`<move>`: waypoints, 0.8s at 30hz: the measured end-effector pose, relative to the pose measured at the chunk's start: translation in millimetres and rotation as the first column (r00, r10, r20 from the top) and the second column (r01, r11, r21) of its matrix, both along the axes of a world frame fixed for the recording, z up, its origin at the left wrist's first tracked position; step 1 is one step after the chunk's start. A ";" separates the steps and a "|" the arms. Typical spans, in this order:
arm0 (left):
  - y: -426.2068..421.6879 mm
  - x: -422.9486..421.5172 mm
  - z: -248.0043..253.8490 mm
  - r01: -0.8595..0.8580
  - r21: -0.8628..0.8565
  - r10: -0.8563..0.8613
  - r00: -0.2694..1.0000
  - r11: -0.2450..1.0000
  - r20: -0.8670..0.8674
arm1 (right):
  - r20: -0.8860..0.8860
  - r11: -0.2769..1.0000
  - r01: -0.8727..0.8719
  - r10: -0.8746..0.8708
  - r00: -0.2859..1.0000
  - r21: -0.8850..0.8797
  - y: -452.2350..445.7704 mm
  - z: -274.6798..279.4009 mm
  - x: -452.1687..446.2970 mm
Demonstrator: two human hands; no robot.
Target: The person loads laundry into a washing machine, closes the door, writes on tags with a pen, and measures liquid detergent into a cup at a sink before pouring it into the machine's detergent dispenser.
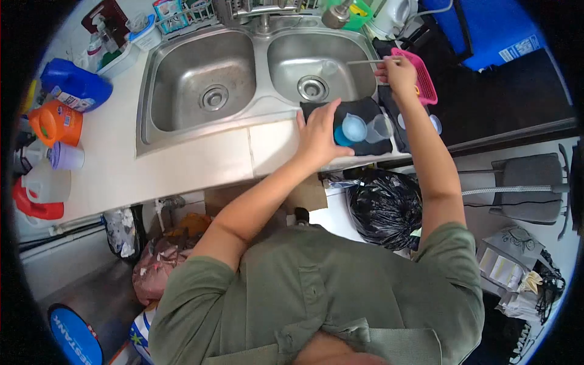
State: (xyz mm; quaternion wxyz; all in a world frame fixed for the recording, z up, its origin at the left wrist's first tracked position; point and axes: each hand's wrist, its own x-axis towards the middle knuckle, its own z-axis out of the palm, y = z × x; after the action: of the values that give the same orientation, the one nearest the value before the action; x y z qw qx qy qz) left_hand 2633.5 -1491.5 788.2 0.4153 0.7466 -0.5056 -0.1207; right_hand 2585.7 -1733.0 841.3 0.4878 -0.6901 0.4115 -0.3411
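Note:
My right hand (398, 74) is closed on a thin pale stick (364, 61) that reaches left over the right sink basin (353, 45). Near the stick's far end is a small translucent round shape (329, 67); whether the two are joined is unclear. My left hand (319, 135) has its fingers spread, over the counter edge beside a blue container with a pale blue top (354, 128). A clear plastic cup (380, 129) lies to the right of that container. Both rest on a dark folded cloth (364, 107).
A pink basket (427, 85) sits right of the sink. The left basin (182, 91) adjoins the right one under the faucet (263, 23). Detergent bottles, including a blue jug (74, 84) and an orange one (56, 123), stand at left. Below hangs a black garbage bag (384, 208).

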 end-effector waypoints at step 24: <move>165.7 135.4 23.2 -0.361 -0.177 0.268 0.876 0.916 -0.401 | 0.186 0.800 0.268 -0.197 0.963 -0.537 122.9 45.8 -34.7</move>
State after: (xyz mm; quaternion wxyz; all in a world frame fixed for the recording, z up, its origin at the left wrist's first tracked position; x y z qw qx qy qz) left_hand 2768.9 -1325.9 811.4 0.6060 0.7258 -0.3004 -0.1250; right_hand 2551.0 -1610.0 887.1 0.2439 -0.7243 0.3455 -0.5445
